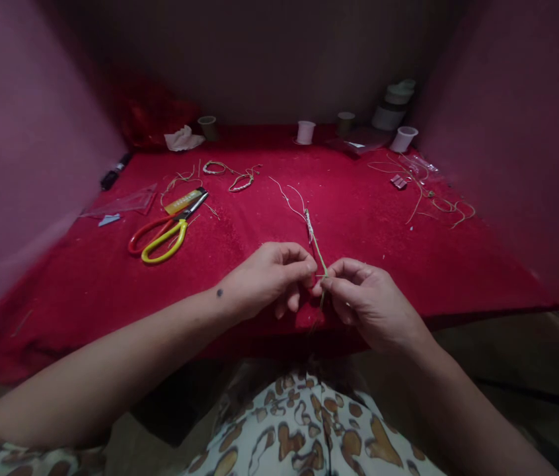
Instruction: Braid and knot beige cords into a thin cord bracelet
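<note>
A braided cord bracelet (317,243), green with a white section at its far end, stretches away from me over the red cloth. Two thin white thread ends trail from its far tip. My right hand (371,297) is closed, pinching the near end of the green cord between thumb and fingers. Just left of it, my left hand (282,277) is also closed, thumb against forefinger, on a thin strand that runs across to the cord. Loose cord ends hang below my right fingertips, partly hidden.
Scissors (170,238) with red and yellow handles lie at left. Two finished bracelets (242,182) rest farther back. Thread spools (305,132) and a bottle (392,106) stand along the back. Loose cords (450,206) and a pink clip (398,182) lie at right.
</note>
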Available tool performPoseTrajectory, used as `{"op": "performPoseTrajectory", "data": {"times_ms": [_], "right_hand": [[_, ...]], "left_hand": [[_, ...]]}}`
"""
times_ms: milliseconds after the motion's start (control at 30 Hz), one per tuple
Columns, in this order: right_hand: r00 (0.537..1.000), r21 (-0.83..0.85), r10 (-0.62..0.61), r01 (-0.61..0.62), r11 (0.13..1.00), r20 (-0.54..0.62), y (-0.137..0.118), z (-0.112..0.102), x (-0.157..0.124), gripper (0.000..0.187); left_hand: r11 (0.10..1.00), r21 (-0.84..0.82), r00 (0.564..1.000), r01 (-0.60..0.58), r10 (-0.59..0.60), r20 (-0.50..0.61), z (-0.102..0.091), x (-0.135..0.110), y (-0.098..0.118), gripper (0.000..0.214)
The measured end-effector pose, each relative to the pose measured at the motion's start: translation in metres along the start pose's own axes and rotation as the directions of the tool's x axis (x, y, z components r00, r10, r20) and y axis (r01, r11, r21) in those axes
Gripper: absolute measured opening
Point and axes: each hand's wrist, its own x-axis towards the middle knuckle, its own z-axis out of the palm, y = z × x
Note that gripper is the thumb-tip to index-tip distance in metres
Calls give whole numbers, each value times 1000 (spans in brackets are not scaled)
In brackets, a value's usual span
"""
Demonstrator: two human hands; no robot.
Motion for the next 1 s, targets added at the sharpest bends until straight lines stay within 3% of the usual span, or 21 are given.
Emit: {"op": "performPoseTrajectory", "data": {"times_ms": [100,267,700,1000], "right_hand": [[998,25,30,-32,999,62,1,-2,0,13],[990,115,95,-107,988,104,1,-3,0,15],[996,155,66,-75,985,59,1,-1,-4,15],[986,146,159,-164,976,46,-4,3,-6,20]], "left_hand": [[996,-70,997,50,-45,70,-1,6,-3,22],[986,-155,990,55,-35,135,3,14,-13,20],[937,-336,993,98,-70,96,6,15,-11,9],[902,-409,990,136,-108,93,14,9,-14,10]]}}
